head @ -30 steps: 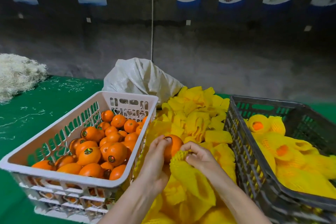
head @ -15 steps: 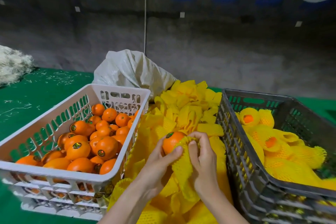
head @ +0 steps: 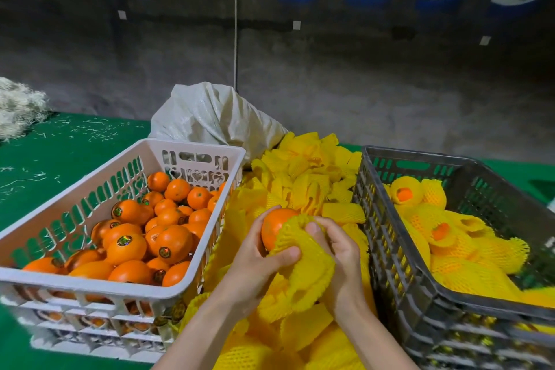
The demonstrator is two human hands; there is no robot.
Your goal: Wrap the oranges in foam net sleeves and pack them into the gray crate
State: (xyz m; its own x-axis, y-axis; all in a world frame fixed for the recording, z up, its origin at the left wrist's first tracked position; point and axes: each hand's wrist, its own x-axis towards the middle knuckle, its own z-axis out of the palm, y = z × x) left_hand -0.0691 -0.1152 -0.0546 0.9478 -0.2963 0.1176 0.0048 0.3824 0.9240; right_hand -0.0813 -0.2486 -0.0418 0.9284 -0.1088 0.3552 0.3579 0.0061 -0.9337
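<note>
Left hand (head: pixel 258 260) grips the orange (head: pixel 274 227), right hand (head: pixel 341 252) pinches the foam sleeve (head: pixel 304 267), now drawn further on.

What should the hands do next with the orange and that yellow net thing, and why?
Probably pull the yellow foam net sleeve further over the round orange fruit. The sleeve covers only its lower right side; the top is bare. The left hand grips the fruit and the right hand pinches the sleeve, so both are placed for that pull.
</note>
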